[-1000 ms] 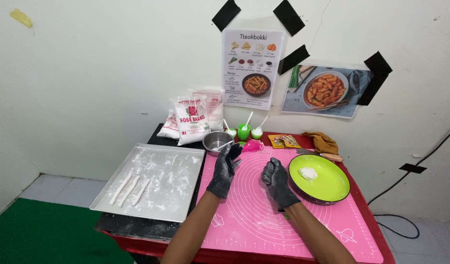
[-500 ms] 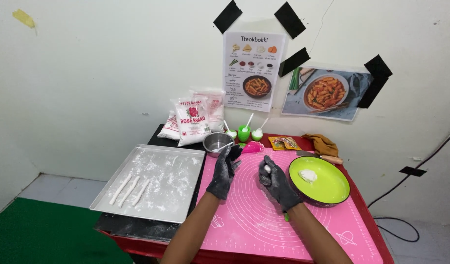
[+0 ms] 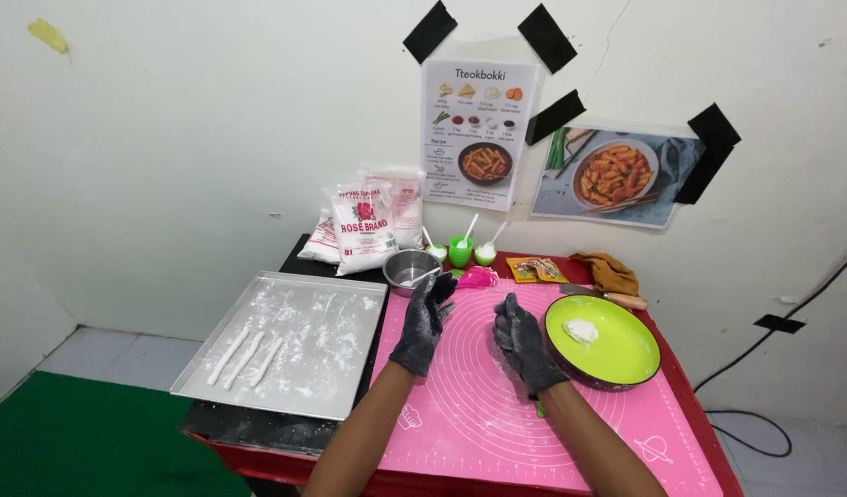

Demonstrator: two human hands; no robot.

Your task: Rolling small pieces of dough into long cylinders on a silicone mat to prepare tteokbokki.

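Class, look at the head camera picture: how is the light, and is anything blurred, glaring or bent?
Head view: even, soft light and faint shadows; the left hand and right hand in black gloves are sharp, as are the dough strips on the metal tray; mild sheen on the green plate; edges bend slightly, wide-angle.
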